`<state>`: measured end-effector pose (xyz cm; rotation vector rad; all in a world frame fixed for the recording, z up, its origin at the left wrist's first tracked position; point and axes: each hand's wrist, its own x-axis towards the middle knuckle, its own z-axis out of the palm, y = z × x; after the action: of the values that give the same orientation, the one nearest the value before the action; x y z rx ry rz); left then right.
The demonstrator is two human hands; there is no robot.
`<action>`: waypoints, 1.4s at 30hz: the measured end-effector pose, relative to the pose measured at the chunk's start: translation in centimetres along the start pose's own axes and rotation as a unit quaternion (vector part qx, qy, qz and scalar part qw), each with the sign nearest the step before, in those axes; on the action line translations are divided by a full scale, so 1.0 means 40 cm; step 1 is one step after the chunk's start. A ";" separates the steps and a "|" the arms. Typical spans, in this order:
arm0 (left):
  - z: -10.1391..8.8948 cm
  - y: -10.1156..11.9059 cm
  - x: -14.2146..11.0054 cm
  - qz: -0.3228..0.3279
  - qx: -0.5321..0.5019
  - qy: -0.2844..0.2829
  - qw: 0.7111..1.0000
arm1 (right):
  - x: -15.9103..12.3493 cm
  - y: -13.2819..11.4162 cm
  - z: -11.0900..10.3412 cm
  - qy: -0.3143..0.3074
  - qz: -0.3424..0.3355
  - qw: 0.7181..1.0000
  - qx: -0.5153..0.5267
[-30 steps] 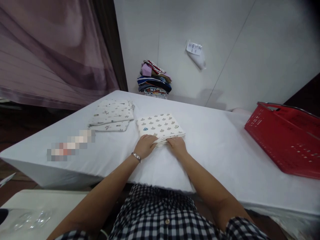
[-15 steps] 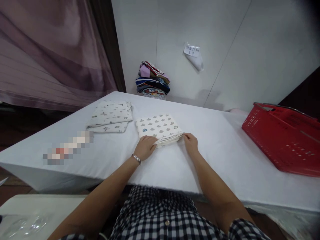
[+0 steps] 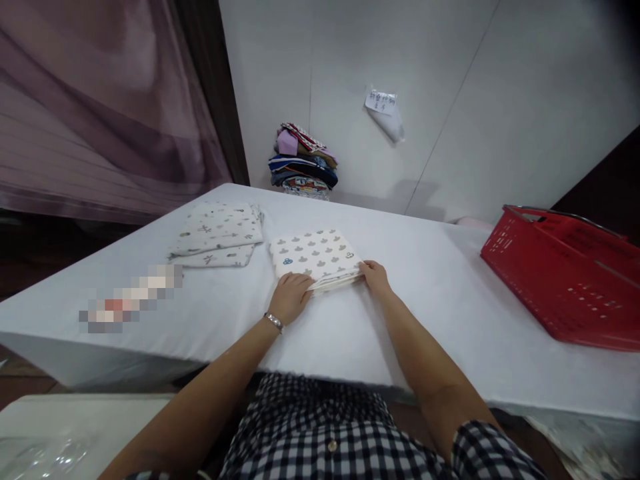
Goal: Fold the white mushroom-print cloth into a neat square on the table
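A folded white cloth [image 3: 317,253] with grey cloud-like prints lies flat on the white-covered table [image 3: 210,333] in front of me. My left hand [image 3: 291,298] holds its near left part, fingers resting over the front edge and the thumb out of sight beneath. At the near right corner, my right hand [image 3: 375,275] is closed on the layered edge. Several layers show along the near side between my hands. To the left, a second folded white cloth [image 3: 217,227] with small plant-like prints lies apart from my hands.
A red plastic basket [image 3: 565,280] stands at the table's right end. Against the wall at the back is a stack of folded fabrics [image 3: 303,160]. A blurred-out item [image 3: 131,299] lies at the left, and a white surface [image 3: 85,427] sits lower left.
My right hand has moved slightly left and up, its fingers now further over the cloth's corner. My left hand stays almost in place, and the cloth's near right edge lies flatter.
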<state>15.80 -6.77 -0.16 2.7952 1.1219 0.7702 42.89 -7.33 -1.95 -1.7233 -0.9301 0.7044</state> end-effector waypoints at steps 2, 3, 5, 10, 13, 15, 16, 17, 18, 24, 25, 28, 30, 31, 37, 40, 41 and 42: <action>0.003 0.001 -0.002 -0.001 0.001 0.001 1.000 | 0.013 0.005 0.005 0.005 0.008 1.000 0.008; 0.005 0.001 -0.003 -0.002 0.002 0.002 1.000 | 0.017 0.009 0.007 0.006 0.015 1.000 0.010; 0.008 0.001 -0.005 -0.004 -0.001 0.005 1.000 | 0.023 0.017 0.006 0.002 0.025 1.000 0.006; 0.008 -0.005 -0.016 -0.008 -0.031 0.028 0.999 | 0.026 0.022 -0.014 -0.006 -0.024 0.995 -0.093; 0.007 -0.008 -0.021 -0.061 -0.036 0.075 0.995 | 0.029 -0.001 -0.014 0.008 -0.070 0.986 -0.154; 0.008 -0.011 -0.023 -0.104 -0.032 0.093 0.990 | 0.037 -0.028 0.000 0.022 -0.093 0.978 -0.186; 0.009 -0.012 -0.023 -0.120 -0.030 0.090 0.988 | 0.042 -0.043 0.011 0.026 -0.105 0.974 -0.200; 0.010 -0.013 -0.023 -0.131 -0.027 0.082 0.988 | 0.050 -0.057 0.024 0.023 -0.120 0.969 -0.214; 0.012 -0.013 -0.024 -0.138 -0.024 0.074 0.987 | 0.057 -0.069 0.037 0.013 -0.138 0.964 -0.227; 0.016 -0.006 -0.029 -0.140 -0.018 0.053 0.989 | 0.088 -0.066 0.092 -0.100 -0.138 0.937 -0.306; 0.016 -0.004 -0.030 -0.142 -0.018 0.050 0.988 | 0.089 -0.056 0.093 -0.111 -0.124 0.936 -0.311; 0.015 0.002 -0.031 -0.145 -0.025 0.048 0.988 | 0.092 -0.030 0.089 -0.125 -0.123 0.934 -0.312; 0.014 0.003 -0.030 -0.144 -0.030 0.048 0.988 | 0.093 -0.022 0.086 -0.127 -0.133 0.932 -0.312; 0.013 0.004 -0.030 -0.142 -0.031 0.047 0.988 | 0.093 -0.021 0.085 -0.126 -0.135 0.931 -0.313; 0.010 0.006 -0.032 -0.145 -0.032 0.046 0.988 | 0.090 -0.026 0.084 -0.115 -0.128 0.937 -0.304; 0.012 0.005 -0.033 -0.144 -0.034 0.051 0.988 | 0.087 -0.026 0.084 -0.113 -0.127 0.941 -0.293; 0.013 0.005 -0.033 -0.144 -0.034 0.052 0.988 | 0.087 -0.025 0.084 -0.114 -0.125 0.942 -0.289; 0.014 0.004 -0.033 -0.144 -0.035 0.053 0.988 | 0.086 -0.025 0.084 -0.114 -0.124 0.944 -0.285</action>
<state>15.35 -7.69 -1.18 2.4820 1.4436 0.9123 41.76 -2.54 -2.17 -1.9911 -1.6024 0.4982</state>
